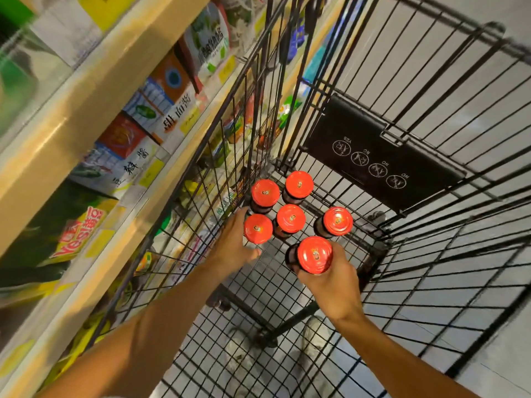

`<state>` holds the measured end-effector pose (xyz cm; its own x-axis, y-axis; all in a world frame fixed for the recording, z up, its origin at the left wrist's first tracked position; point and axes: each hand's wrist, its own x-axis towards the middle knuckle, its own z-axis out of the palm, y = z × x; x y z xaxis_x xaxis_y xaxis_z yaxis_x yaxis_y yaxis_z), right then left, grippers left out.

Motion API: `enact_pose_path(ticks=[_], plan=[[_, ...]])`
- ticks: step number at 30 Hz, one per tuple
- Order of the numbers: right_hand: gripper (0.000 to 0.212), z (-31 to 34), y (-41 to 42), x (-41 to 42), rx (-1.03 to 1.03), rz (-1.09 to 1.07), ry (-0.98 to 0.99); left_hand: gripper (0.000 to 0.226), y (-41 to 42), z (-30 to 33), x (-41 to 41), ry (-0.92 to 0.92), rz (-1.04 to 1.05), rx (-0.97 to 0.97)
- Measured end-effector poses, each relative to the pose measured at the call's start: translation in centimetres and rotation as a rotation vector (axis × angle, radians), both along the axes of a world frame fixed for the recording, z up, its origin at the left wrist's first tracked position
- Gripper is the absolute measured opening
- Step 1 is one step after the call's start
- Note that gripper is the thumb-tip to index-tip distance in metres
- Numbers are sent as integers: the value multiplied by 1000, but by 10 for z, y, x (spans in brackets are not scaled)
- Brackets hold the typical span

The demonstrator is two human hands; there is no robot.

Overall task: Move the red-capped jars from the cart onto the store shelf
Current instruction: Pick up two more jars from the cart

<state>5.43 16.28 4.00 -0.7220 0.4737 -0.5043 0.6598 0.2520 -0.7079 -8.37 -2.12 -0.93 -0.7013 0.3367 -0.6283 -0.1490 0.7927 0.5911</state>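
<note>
Several dark jars with red caps stand on the wire floor of the black cart (339, 349), grouped near its far left corner. My right hand (333, 285) is wrapped around the nearest jar (314, 255), which sits higher than the others. My left hand (234, 248) curls around the body of the front-left jar (258, 228), fingers on its far side and thumb on the near side. Other jars stand behind: one in the middle (290, 218), one to the right (337, 221), two at the back (265, 192) (299, 184).
Store shelves (94, 90) with wooden edges run along the left, packed with boxed and bagged goods and yellow price tags. The cart's wire side stands between the jars and the shelves. A black child-seat flap (382, 153) hangs at the cart's far end. My shoes show beneath the mesh.
</note>
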Motion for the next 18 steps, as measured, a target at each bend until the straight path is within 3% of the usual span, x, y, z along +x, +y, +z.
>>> enact_pose_path(ticks=[5,13,18], plan=[[58,2,1,-1,-26,23,-24,106,14,-4,3,-59,38,43],[56,10,4,-1,-22,39,-28,71,22,-8,1,82,108,44],[55,17,6,0,-21,56,-1,66,15,-5,13,92,186,69]])
